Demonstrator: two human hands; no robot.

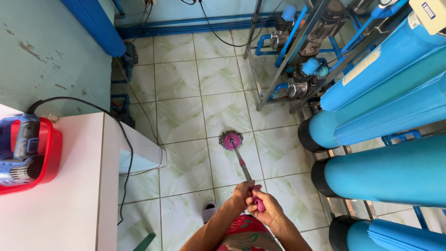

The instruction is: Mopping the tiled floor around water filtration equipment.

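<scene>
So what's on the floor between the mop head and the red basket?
In the head view, bare green tiles, then the white counter's edge with a black cable hanging down it, lie between mop head and red basket.

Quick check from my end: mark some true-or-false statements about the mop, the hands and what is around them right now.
1. Both hands grip the mop handle. True: left hand and right hand hold its upper end.
2. The mop head rests on the tiled floor. True.
3. The mop head is blue. False: it is pink with grey strands.
4. The red basket sits on the floor. False: it is on the white counter.
5. Blue tanks stand on the person's left. False: on the right.
</scene>
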